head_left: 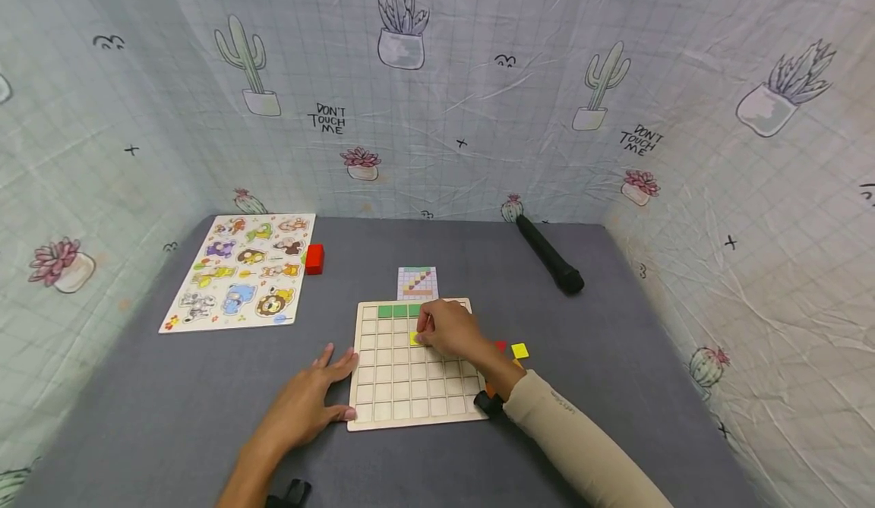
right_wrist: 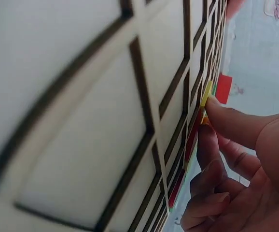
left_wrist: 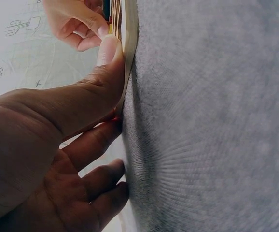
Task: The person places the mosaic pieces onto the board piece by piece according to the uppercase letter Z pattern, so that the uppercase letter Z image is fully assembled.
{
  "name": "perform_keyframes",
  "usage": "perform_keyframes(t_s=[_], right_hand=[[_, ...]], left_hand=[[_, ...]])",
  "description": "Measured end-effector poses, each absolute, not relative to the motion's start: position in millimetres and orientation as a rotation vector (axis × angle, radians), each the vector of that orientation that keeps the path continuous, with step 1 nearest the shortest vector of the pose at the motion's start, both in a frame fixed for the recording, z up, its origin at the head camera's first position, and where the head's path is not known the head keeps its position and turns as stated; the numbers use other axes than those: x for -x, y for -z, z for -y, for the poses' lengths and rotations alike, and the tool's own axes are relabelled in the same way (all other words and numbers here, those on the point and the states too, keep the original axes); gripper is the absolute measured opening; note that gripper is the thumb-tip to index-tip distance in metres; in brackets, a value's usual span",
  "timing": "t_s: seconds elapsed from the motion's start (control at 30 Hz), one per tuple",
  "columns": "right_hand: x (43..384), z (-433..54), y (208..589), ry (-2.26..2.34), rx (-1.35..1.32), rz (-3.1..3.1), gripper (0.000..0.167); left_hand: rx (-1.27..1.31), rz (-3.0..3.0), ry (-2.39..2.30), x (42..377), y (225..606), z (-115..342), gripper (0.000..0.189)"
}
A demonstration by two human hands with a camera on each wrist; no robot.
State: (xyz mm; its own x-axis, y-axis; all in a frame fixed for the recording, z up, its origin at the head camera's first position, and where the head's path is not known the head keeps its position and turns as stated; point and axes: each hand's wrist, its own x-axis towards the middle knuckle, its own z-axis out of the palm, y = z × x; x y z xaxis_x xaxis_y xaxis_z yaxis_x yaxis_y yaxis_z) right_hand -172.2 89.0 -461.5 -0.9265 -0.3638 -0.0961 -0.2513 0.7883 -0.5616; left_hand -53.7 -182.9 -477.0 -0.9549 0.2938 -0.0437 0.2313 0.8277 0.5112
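Card (head_left: 418, 283) behind grid board (head_left: 410, 383); tiles (head_left: 520, 351) at board's right; animal sheet (head_left: 241, 274) back left; microphone (head_left: 549, 254) back right.

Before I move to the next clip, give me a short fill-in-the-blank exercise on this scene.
The square tile pinched in the right-hand grip is ____.
In the head view, the visible top-row tiles on the grid board are ____.
The block beside the animal picture board is ____.
The animal picture board lies to the person's ____.
Missing words: yellow; green; red; left.
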Motion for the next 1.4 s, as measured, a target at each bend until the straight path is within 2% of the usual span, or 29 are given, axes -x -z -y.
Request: perform_keyframes(t_s=[0.2,0.33,0.7,0.9,1.3,1.4], right_hand=[[173.4,-104.8,458.9,0.975,0.542,-2.709,0.008],[174.3,-125.0,454.7,1.077,0.501,-2.667,0.006],[166.2,-188.1,451.9,1.053,0.321,-2.744,0.016],[164.5,-215.8,454.7,0.894,0.344,-2.796,0.02],[163.0,-223.7,457.8,0.78,0.333,-2.772,0.022],[160.8,-221.1,455.4,0.785,0.393,-2.782,0.015]], left_hand=[[-0.413,-2.885,-0.778,53.8,478.2,181.4,0.09],[-0.411,-2.887,-0.801,53.9,478.5,182.3,0.09],[-0.394,-2.88,-0.795,56.4,479.3,183.3,0.092],[-0.391,-2.879,-0.795,56.0,480.1,182.9,0.092],[-0.409,-2.893,-0.798,54.8,477.6,183.4,0.091],[-0.413,-2.895,-0.796,53.7,477.4,183.2,0.091]])
